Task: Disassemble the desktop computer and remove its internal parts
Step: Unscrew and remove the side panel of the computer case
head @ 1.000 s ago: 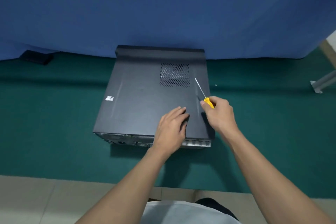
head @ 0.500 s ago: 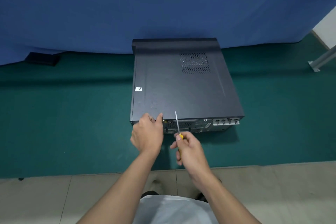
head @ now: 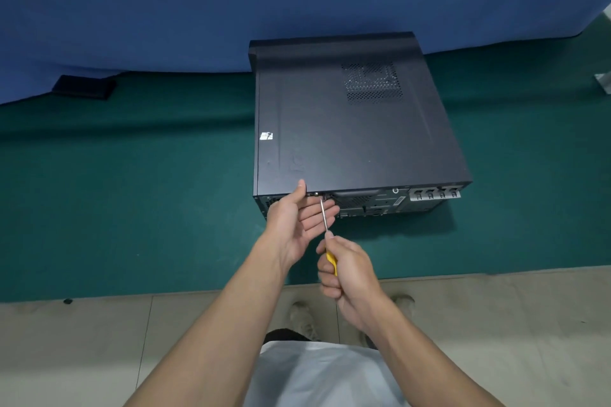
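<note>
The left hand (head: 297, 218) has left the computer's (head: 347, 135) top and now lies open against its rear face, thumb on the upper edge. The right hand (head: 347, 271) has brought the screwdriver (head: 325, 216) tip there.

The desktop computer (head: 347, 129) is a slim black case lying flat, side panel on and facing up. There's a perforated vent patch (head: 373, 82) on the panel, well beyond the grip, and a small white sticker (head: 266, 136) up and to the left of it. The rear panel (head: 363, 201) faces the person, with the silver slot covers (head: 434, 194) way off to the right of the grip.

The screwdriver (head: 325, 218) has a thin steel shaft and a yellow handle, which is wrapped in the right hand (head: 347, 271). The shaft points up and away from that fist, and the tip sits at the rear panel's top edge. Can't tell if it's seated in a screw. The left hand (head: 297, 218) is flat-fingered just behind the shaft, thumb on the case's top edge.
</note>
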